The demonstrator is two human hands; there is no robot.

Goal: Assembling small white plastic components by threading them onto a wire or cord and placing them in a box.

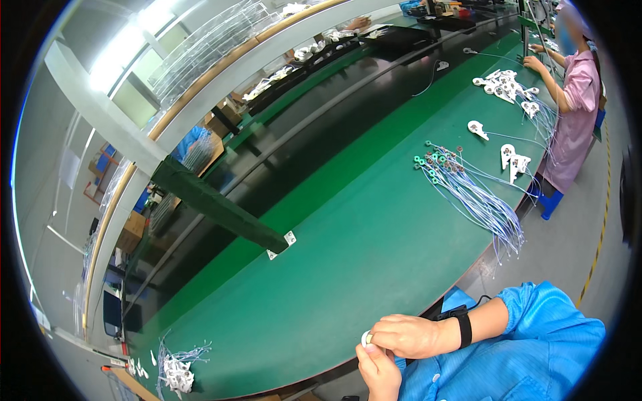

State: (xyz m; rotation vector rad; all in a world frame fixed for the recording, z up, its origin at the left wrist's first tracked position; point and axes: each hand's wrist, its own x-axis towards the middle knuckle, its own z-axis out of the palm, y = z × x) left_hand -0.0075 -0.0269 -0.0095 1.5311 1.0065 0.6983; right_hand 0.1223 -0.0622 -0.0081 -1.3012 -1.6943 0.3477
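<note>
Right hand [408,335] and left hand [380,374] pinch white part [365,339] between them | step: likely working it | next: probably needs steady grip | cables [483,208] ahead-right

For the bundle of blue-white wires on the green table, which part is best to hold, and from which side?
Probably the middle of the wire bundle, from its left side: there the wires run close together, while the ring ends spread apart and white parts lie to their right.
</note>
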